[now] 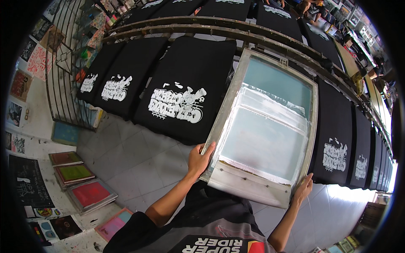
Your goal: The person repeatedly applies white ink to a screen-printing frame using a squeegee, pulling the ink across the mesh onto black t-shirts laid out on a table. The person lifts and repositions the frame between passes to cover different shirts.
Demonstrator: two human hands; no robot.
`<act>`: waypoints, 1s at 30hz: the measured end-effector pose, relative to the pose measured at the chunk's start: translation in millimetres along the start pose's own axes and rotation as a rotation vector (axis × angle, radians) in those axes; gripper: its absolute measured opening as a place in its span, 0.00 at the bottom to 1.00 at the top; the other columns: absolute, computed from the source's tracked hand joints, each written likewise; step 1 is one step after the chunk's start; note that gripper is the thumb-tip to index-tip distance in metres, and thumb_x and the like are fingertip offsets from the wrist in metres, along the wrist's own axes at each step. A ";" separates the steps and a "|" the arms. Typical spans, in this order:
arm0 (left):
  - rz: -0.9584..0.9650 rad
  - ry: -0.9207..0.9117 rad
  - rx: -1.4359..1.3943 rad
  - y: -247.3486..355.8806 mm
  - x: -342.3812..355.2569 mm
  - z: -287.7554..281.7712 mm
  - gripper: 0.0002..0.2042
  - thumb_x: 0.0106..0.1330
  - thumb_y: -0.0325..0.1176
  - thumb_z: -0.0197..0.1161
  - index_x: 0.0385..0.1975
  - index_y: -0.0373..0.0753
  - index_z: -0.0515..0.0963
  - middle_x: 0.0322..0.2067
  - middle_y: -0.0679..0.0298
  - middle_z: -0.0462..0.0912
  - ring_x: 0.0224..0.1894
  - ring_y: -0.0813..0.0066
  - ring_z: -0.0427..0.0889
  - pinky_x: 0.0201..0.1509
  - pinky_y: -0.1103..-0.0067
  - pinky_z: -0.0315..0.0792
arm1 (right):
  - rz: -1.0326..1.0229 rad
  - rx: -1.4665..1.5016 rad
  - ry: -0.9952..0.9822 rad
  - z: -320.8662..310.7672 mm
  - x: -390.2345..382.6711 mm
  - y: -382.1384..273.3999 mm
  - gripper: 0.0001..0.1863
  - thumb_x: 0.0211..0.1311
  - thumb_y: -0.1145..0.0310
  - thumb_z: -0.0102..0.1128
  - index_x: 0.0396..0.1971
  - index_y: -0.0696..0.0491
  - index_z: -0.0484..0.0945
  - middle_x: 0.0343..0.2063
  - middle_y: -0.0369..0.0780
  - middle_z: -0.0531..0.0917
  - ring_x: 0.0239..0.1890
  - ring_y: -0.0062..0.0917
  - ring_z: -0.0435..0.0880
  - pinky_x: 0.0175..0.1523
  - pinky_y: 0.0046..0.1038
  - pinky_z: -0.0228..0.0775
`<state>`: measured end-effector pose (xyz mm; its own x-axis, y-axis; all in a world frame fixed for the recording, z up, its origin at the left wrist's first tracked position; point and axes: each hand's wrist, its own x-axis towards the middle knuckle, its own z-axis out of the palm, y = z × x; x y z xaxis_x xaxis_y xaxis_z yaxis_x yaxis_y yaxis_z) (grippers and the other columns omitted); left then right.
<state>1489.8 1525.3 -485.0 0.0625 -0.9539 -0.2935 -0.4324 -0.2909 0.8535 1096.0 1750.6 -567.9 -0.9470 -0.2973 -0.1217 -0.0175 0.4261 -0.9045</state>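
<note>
A screen-printing frame (249, 187) with pale blue-green mesh is held in front of me, tilted over the row of black shirts. White ink (270, 104) lies in a thick band across its upper part and along its lower edge. My left hand (201, 160) is closed around the frame's lower left side, and my right hand (303, 189) grips its lower right side. Just left of the frame, a black shirt (190, 63) lies flat with a white graphic print (177, 103). To the right, another black shirt (337, 118) carries a similar print. The frame hides what lies directly under it.
Long rails (202, 28) run behind the shirts, with a second row of black shirts (223, 9) beyond. Several coloured screens (90, 192) lean along the wall at lower left. A metal rack (63, 63) stands at far left. Another person (310, 7) sits at the far right.
</note>
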 end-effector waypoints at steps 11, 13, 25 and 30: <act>0.009 0.010 0.035 22.1 46.1 31.1 0.36 0.69 0.61 0.74 0.51 0.24 0.86 0.41 0.53 0.93 0.44 0.71 0.90 0.51 0.74 0.80 | -0.038 0.000 0.003 31.5 61.4 -11.9 0.35 0.80 0.36 0.56 0.29 0.57 0.78 0.23 0.32 0.74 0.29 0.17 0.68 0.34 0.27 0.60; -0.020 0.016 0.003 27.4 51.5 36.9 0.35 0.69 0.60 0.75 0.51 0.24 0.86 0.42 0.54 0.93 0.44 0.72 0.89 0.52 0.75 0.79 | -0.040 -0.031 0.012 35.1 65.0 -19.1 0.34 0.79 0.36 0.58 0.31 0.58 0.80 0.22 0.33 0.75 0.29 0.17 0.69 0.34 0.27 0.60; -0.016 0.100 -0.036 22.4 34.9 69.5 0.27 0.72 0.50 0.76 0.48 0.26 0.87 0.37 0.61 0.90 0.40 0.78 0.83 0.48 0.78 0.76 | -0.001 0.075 -0.072 19.5 102.4 -30.0 0.28 0.80 0.44 0.62 0.32 0.57 0.77 0.18 0.28 0.72 0.23 0.10 0.62 0.28 0.23 0.51; -0.061 0.093 -0.012 27.2 33.9 70.1 0.26 0.73 0.50 0.75 0.46 0.25 0.87 0.36 0.64 0.88 0.37 0.80 0.79 0.44 0.79 0.73 | 0.035 0.150 -0.099 21.7 101.0 -33.4 0.25 0.82 0.46 0.60 0.32 0.54 0.77 0.20 0.26 0.72 0.24 0.09 0.61 0.29 0.22 0.48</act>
<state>1417.1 1490.2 -501.9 0.1714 -0.9370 -0.3043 -0.4149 -0.3488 0.8404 1007.9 1687.8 -558.8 -0.9101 -0.3700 -0.1868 0.0696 0.3078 -0.9489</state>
